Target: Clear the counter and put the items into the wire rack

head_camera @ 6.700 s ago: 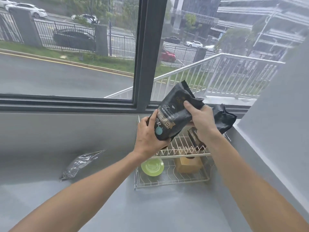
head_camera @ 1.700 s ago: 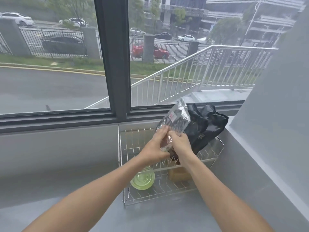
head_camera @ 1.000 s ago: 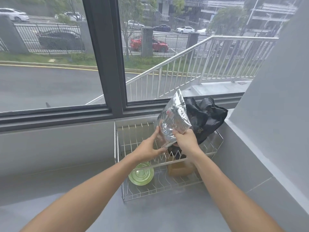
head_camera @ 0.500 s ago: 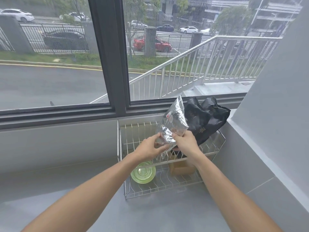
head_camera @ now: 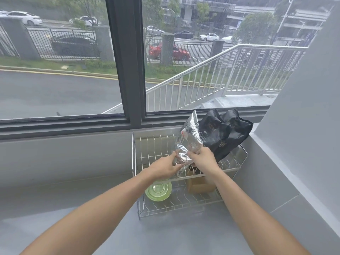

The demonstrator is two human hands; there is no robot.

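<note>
Right now, both hands are holding a shiny silver bag [head_camera: 189, 139] over the top shelf of the wire rack [head_camera: 135, 162]. The left hand [head_camera: 163, 167] is pinching the bottom left part of the silver bag, with its fingers curled around the crinkly foil. The right hand [head_camera: 204, 160] is pinching the bottom right part of the same bag, and its fingers are pressed together on the foil. The silver bag is standing up tall, a little tilted, with its top corner pointing up toward the window [head_camera: 127, 61]. Its bottom end is sitting low by the wires of the top shelf, but I cannot tell if it is touching them. Just beside it, on the right, two black bags [head_camera: 224, 135] are leaning in the top shelf of the rack, touching the silver bag on its right side. Down on the bottom shelf, a green bowl [head_camera: 159, 191] is sitting on the left, partly hidden by the left wrist. A brown box [head_camera: 199, 185] is sitting on the bottom shelf too, to the right of the bowl and apart from it. The rack is standing on the grey tabletop [head_camera: 82, 208], pushed into the corner near the window ledge and the grey wall [head_camera: 303, 135] on the right. Both bare arms are reaching forward from the bottom of the view toward the rack
</note>
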